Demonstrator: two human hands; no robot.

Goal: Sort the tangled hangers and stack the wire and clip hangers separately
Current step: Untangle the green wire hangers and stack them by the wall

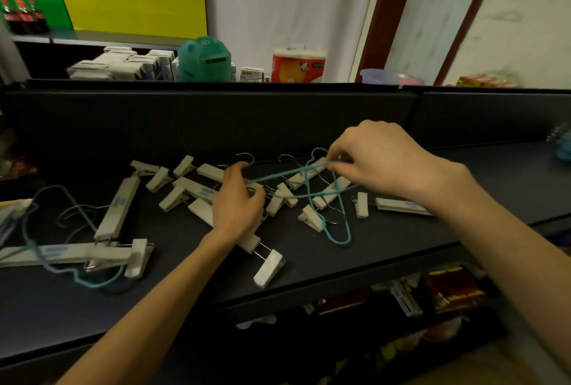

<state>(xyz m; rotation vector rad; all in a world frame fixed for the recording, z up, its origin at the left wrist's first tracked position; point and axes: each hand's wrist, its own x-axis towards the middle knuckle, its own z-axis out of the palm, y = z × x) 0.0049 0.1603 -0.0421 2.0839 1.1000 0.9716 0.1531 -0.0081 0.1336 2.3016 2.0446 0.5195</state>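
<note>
While tangled: teal wire hanger lies mid-counter across clip hangers
Long axis: left to right, between hands
Right hand: pinches its right end
Left hand: seemingly curled on its left end, nearer the pile

No text is reading clearly anywhere. Blue print is showing on the white plastic clip hanger bars but it's too blurred to make out. Red-and-orange wrapped paper roll pack is carrying a small dark label, illegible. Teal plastic jug is wearing a dark sticker, unreadable too.
</note>
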